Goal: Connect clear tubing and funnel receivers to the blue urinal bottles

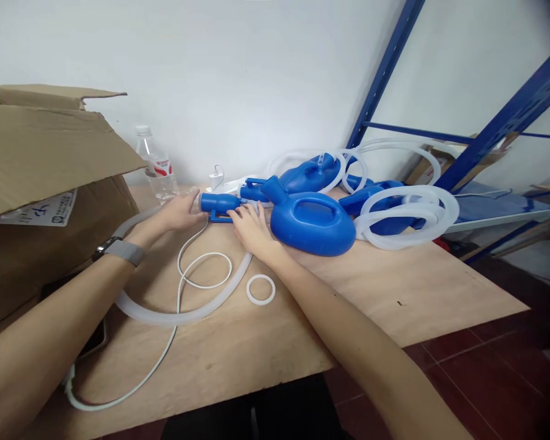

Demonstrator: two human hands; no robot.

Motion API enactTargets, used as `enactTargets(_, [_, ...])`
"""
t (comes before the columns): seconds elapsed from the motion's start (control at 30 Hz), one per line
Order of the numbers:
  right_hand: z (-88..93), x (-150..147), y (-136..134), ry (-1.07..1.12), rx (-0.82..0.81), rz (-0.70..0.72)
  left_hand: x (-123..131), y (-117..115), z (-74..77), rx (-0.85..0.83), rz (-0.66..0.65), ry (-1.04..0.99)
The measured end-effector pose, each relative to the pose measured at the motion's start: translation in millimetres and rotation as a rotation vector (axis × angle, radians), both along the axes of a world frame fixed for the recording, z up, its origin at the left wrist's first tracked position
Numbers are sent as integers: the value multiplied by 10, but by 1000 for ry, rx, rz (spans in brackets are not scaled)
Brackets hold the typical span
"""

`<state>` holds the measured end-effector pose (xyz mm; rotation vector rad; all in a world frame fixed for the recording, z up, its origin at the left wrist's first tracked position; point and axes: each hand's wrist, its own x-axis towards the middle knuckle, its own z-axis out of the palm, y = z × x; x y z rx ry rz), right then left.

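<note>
My left hand (179,211) is wrapped round the end of a blue tube fitting (220,202), where a thick translucent hose (165,315) joins it. My right hand (251,227) rests on the fitting's other end, fingers curled against it, next to a blue plastic container (312,222) with a handle and spout. The hose loops across the wooden table (348,293) toward me. A grey watch sits on my left wrist.
A white ring (261,289) and a thin white cable (197,269) lie on the table. More blue containers (308,174) and coiled hoses (407,214) are piled behind. An open cardboard box (36,183) stands left, a water bottle (158,166) behind it, blue shelving (499,122) right.
</note>
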<state>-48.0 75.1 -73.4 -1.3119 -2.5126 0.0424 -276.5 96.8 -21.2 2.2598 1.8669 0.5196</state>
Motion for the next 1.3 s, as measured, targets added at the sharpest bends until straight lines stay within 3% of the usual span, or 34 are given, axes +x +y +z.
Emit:
enactTargets(0.07, [-4,-3,1,13,25,1,17,-25,-65,-51,-18,-113])
enactTargets(0.17, [-32,-14,8,74,74,-23,97,-103,-55,-101,73,-262])
enactTargets(0.4, [-104,32,63,209,100,60,361,-405,262,-158,3,-394])
enactTargets(0.57, [-98,56,82,255,92,187,541,-640,275,-32,-93,-349])
enactTargets(0.8, [-64,66,27,291,166,209,645,-908,219,69,-76,-239])
enactTargets(1.17, [29,-8,-87,248,100,254,693,-983,188,116,-118,-208])
enactTargets(1.3, [68,2,-84,210,95,296,613,-991,233,46,-92,-244])
